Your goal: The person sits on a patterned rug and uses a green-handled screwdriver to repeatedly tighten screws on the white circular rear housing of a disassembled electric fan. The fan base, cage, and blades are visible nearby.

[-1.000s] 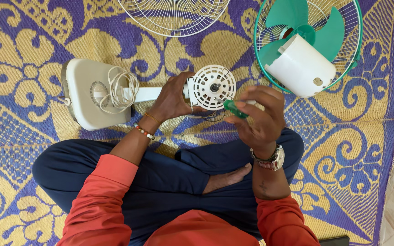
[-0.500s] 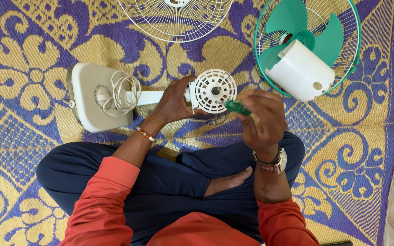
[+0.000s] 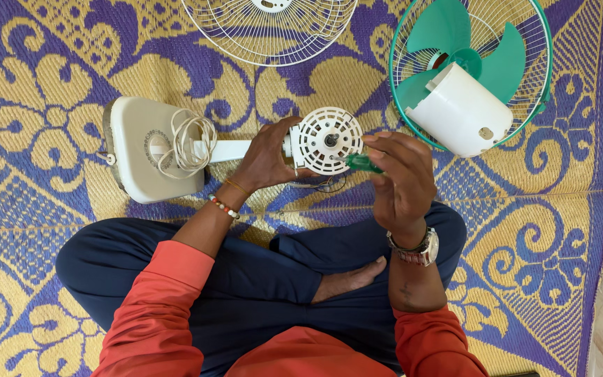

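A dismantled white stand fan lies on the mat in front of my crossed legs. My left hand (image 3: 268, 159) grips the neck of the fan just behind the round white motor face (image 3: 329, 139). My right hand (image 3: 403, 185) holds a green-handled screwdriver (image 3: 361, 163), its tip close to the lower right of the motor face. The fan's white base (image 3: 141, 148) lies to the left, with a coiled white cord (image 3: 191, 143) on it.
A green fan blade (image 3: 465, 45) rests in a green-rimmed wire guard (image 3: 542, 70) at upper right, with a white motor cover (image 3: 458, 112) on top. A white wire guard (image 3: 270, 31) lies at the top middle. The purple and yellow patterned mat (image 3: 36, 230) is all around.
My right hand has brought the screwdriver up and left, closer to the motor face. The view has shifted slightly; my left hand keeps its grip.
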